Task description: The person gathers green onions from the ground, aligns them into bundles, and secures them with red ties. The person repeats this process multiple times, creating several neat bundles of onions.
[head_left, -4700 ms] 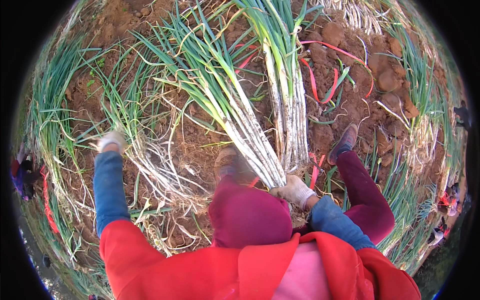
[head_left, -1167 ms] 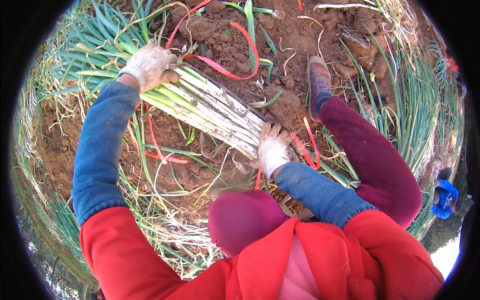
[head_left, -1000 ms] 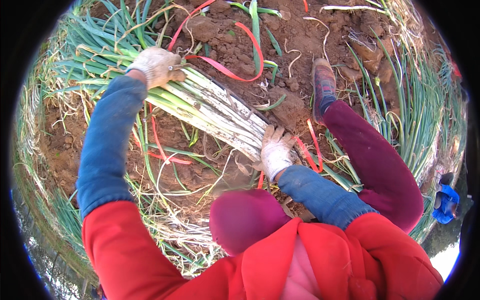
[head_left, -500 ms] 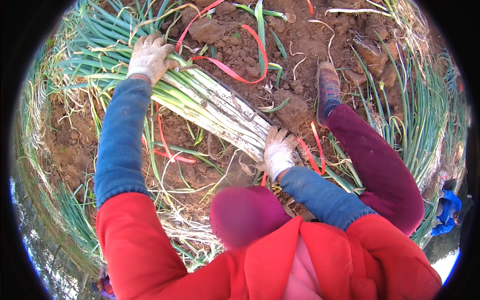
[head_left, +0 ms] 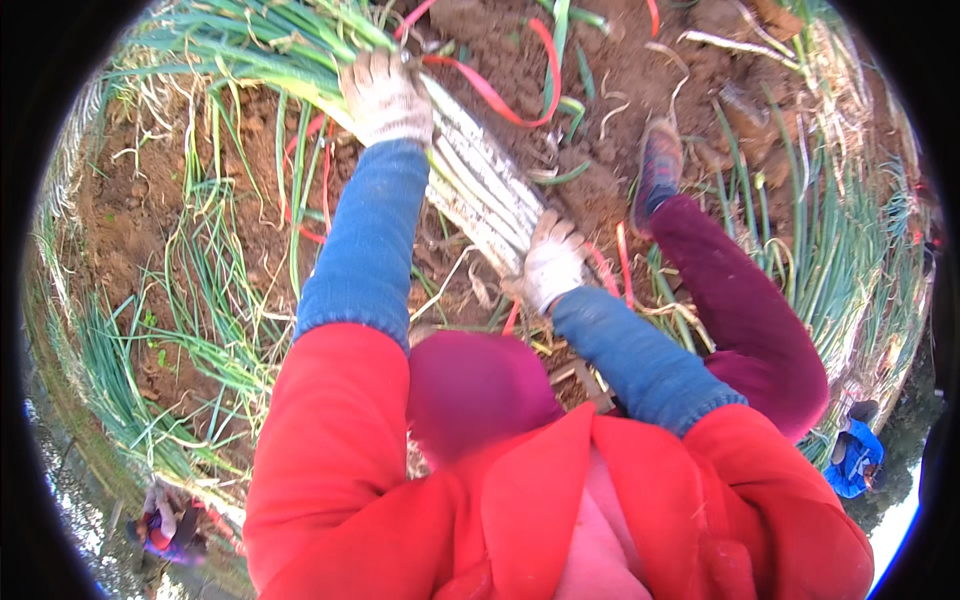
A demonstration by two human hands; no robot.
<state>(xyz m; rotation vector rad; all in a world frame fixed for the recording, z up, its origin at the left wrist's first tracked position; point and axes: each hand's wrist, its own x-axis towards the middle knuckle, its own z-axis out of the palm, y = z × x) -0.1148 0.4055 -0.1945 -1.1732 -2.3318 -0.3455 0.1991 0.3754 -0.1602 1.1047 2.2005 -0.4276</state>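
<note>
A thick bunch of green onions (head_left: 480, 160) lies slanting across the soil, with its green leaves at the upper left and its soil-specked white stems toward the middle. My left hand (head_left: 388, 100), in a dirty pale work glove, wraps over the bunch where green turns to white. At the lower root end, my gloved right hand (head_left: 553, 262) grips the stems, fingers curled over the far side. Both palms and the undersides of the stems are hidden.
Red ribbon strips (head_left: 510, 100) lie beyond the bunch and beneath it. My shoe (head_left: 660, 165) rests on the brown soil at right. Green onion plants (head_left: 850, 210) line the right side; loose leaves (head_left: 200, 310) lie left. Other people (head_left: 856, 455) are at both lower edges.
My left hand has moved right along the bunch, nearer my right hand, which stays at the root end. The leafy end has shifted up in the view.
</note>
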